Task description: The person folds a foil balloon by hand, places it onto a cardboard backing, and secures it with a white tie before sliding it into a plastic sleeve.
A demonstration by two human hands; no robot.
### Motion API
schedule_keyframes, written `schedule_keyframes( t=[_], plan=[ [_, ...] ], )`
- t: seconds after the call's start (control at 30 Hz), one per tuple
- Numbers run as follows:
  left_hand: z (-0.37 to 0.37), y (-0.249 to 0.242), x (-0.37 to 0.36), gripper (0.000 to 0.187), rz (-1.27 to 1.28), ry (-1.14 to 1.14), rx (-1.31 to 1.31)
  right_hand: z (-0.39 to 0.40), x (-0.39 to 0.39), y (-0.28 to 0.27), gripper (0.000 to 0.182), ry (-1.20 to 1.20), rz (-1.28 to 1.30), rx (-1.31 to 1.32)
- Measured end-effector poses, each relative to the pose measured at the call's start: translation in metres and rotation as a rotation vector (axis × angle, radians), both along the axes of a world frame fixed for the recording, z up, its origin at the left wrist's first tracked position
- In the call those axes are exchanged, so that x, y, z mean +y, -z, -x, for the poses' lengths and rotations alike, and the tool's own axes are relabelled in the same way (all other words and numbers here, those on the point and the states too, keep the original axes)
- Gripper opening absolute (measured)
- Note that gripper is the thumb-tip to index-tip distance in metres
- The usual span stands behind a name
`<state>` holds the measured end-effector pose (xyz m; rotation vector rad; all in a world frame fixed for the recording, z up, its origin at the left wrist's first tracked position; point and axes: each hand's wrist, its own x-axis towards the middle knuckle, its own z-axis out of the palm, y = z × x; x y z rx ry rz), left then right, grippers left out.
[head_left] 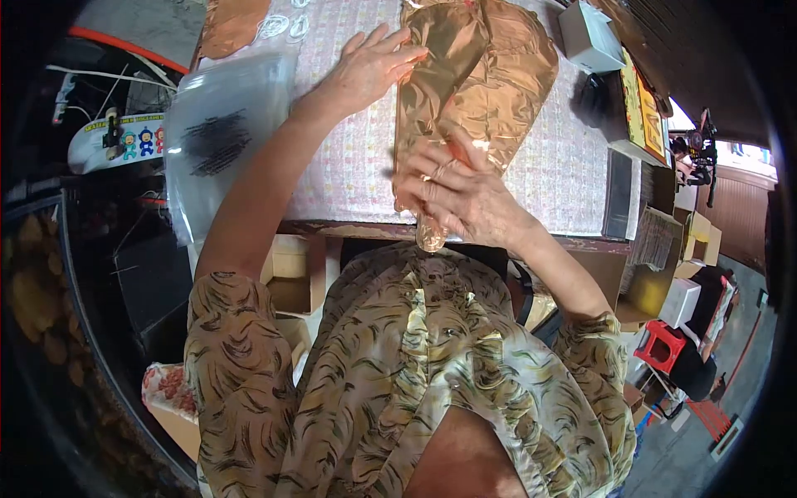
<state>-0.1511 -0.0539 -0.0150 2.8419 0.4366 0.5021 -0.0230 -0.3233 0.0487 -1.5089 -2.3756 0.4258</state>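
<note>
A flat, crinkled copper-coloured foil balloon lies on the table, its narrow end pointing toward my body. At its upper left edge, my left hand is stretched out, fingers apart, the fingertips at the foil. My right hand rests over the lower narrow part with its fingers spread and slightly bent, a little blurred. Below that palm, a small rounded foil tab sticks out past the table edge. Part of the foil under the right hand is hidden.
Clear plastic bags with dark print lie at the table's left. White cord loops and another copper foil piece are at the upper left. A white box stands upper right, and a dark flat strip lies near the right edge.
</note>
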Motion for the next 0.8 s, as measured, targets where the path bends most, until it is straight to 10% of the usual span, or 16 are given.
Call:
schedule_keyframes(
  t=[0.8],
  plan=[
    [-0.007, -0.017, 0.005, 0.036, 0.189, -0.065, -0.182, 0.014, -0.015, 0.013, 0.051, -0.046, 0.095, 0.041]
  ],
)
